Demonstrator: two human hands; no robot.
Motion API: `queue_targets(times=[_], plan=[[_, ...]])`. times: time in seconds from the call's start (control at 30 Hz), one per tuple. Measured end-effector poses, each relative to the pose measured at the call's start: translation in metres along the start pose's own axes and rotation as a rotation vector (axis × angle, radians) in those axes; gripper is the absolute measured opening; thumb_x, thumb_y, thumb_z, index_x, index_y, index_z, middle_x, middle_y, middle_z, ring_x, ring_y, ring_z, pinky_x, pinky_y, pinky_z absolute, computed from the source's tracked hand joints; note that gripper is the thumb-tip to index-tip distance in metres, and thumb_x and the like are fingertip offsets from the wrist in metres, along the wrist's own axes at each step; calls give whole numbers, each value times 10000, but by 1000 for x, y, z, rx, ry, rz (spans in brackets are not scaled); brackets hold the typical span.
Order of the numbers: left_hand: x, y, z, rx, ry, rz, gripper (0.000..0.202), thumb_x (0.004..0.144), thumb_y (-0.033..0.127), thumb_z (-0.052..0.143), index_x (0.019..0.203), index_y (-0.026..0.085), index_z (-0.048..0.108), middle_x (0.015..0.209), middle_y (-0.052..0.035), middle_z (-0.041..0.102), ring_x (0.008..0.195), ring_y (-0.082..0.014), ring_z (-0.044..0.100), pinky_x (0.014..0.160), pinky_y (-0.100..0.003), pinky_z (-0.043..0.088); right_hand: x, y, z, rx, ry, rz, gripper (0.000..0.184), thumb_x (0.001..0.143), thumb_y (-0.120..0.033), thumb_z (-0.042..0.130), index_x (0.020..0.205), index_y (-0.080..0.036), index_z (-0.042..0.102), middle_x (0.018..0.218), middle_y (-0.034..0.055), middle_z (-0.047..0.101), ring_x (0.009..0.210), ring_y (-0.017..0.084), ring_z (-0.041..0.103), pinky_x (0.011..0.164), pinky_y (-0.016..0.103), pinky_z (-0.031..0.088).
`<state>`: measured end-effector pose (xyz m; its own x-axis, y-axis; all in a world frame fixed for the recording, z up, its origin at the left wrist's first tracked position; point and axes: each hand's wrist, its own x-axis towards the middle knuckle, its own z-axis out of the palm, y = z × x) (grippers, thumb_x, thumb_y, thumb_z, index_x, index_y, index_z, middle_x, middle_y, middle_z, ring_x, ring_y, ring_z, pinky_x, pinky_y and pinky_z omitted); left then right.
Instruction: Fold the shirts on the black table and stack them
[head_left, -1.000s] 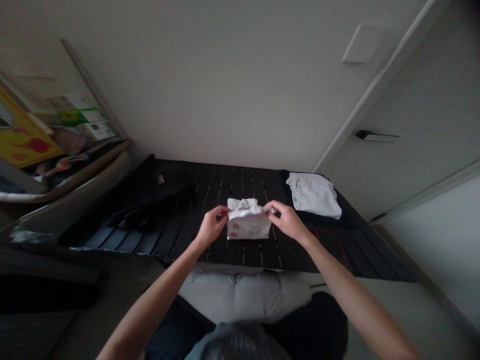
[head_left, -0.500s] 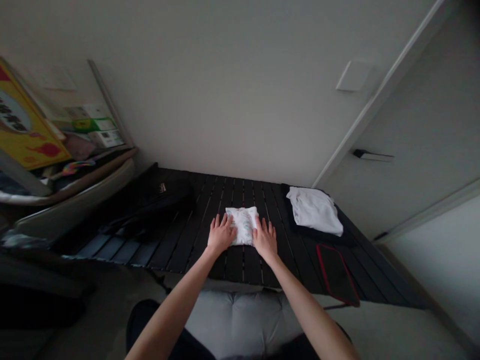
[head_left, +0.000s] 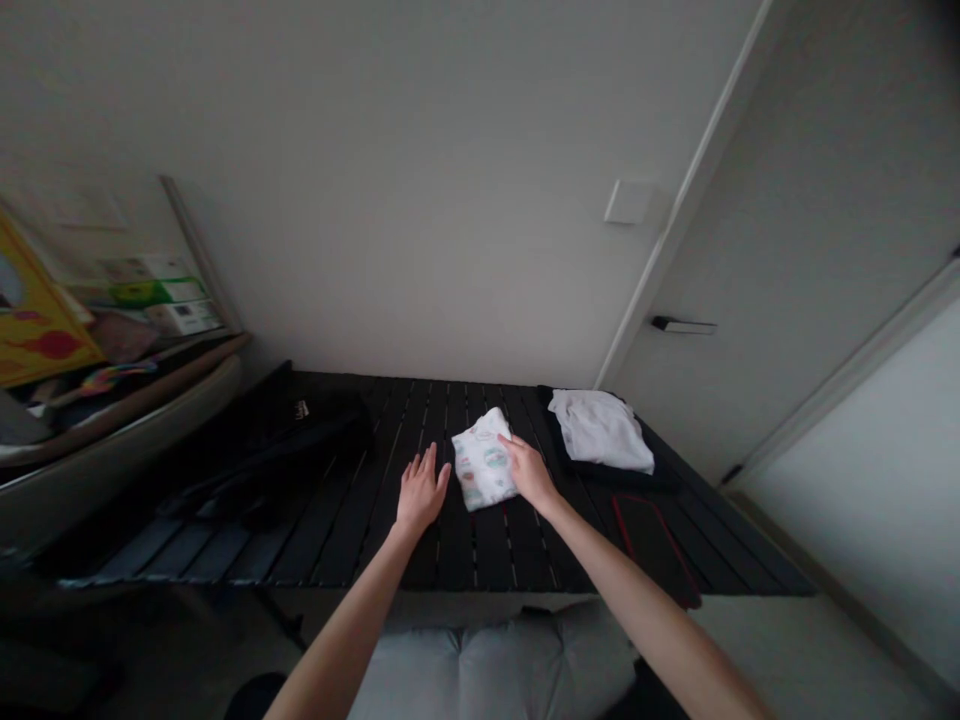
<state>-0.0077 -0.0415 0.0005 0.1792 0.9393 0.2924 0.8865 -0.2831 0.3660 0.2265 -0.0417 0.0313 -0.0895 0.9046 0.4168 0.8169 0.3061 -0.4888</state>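
A folded white printed garment (head_left: 484,465) lies slightly turned on the black slatted table. My right hand (head_left: 529,474) has its edge at the right side, with the index finger on top; the thumb is hidden. Just left of the garment, my left hand (head_left: 421,492) hovers or rests with its fingers spread, apart from the cloth and holding nothing.
A folded white cloth (head_left: 600,430) sits on a dark one at the table's (head_left: 405,550) right. A red-edged phone or tablet (head_left: 656,550) lies nearer. Black clothing or a bag (head_left: 300,440) covers the left. A grey cushion (head_left: 457,665) is below, a door handle (head_left: 684,326) beyond.
The garment has turned and its printed side with a neckline-like curve shows more. My left hand has come off it to the left; my right hand has closed at its right edge. The view has shifted.
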Motion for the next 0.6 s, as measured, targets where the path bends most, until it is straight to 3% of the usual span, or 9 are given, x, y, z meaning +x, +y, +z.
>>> queue_targets(times=[0.13,0.2,0.27,0.3,0.4,0.5,0.6], plan=[[-1,1,1,26,12,11,576,970,424,308,1468,135,301,1443,-140,461,1369,-294,370,1095,-465,305,40,33,-78,-277,72,95,611,739,17,384,1269,-182,613,1323,65,588,1167,208,572,1008,309,436],[-2,2,2,52,4,0,577,962,382,334,1467,104,299,1445,-145,457,1370,-299,365,1098,-449,306,48,58,-114,-495,55,198,557,762,-21,452,1273,-176,610,1315,101,588,1138,241,578,1000,332,423],[-3,3,3,76,-5,-8,578,955,351,351,1463,79,304,1445,-151,455,1372,-306,359,1101,-440,306,46,83,-137,-578,96,305,431,808,-88,498,1217,-89,638,1363,236,500,1168,364,528,987,490,388],[-3,4,4,83,-6,-8,578,953,344,355,1462,75,307,1445,-152,456,1373,-309,356,1104,-439,304,41,93,-140,-675,143,395,395,832,-144,527,1207,-105,645,1423,250,425,1225,406,463,988,545,354],[-5,4,5,75,7,-3,570,948,338,365,1455,80,323,1445,-147,458,1372,-310,357,1115,-442,293,20,108,-121,-821,141,390,424,875,-252,525,1271,-117,598,1490,243,324,1361,439,249,1027,588,264],[-6,2,7,37,23,-6,552,926,297,403,1435,89,351,1436,-149,467,1369,-294,367,1123,-440,288,-3,97,-70,-789,80,237,445,916,-315,441,1303,-138,569,1498,176,348,1407,358,188,1083,552,209],[-7,1,7,-12,73,-23,535,874,185,437,1399,92,387,1430,-157,469,1378,-259,358,1127,-428,286,-25,77,-16,-723,80,109,510,936,-368,380,1379,-142,492,1533,147,299,1436,341,122,1106,576,149]])
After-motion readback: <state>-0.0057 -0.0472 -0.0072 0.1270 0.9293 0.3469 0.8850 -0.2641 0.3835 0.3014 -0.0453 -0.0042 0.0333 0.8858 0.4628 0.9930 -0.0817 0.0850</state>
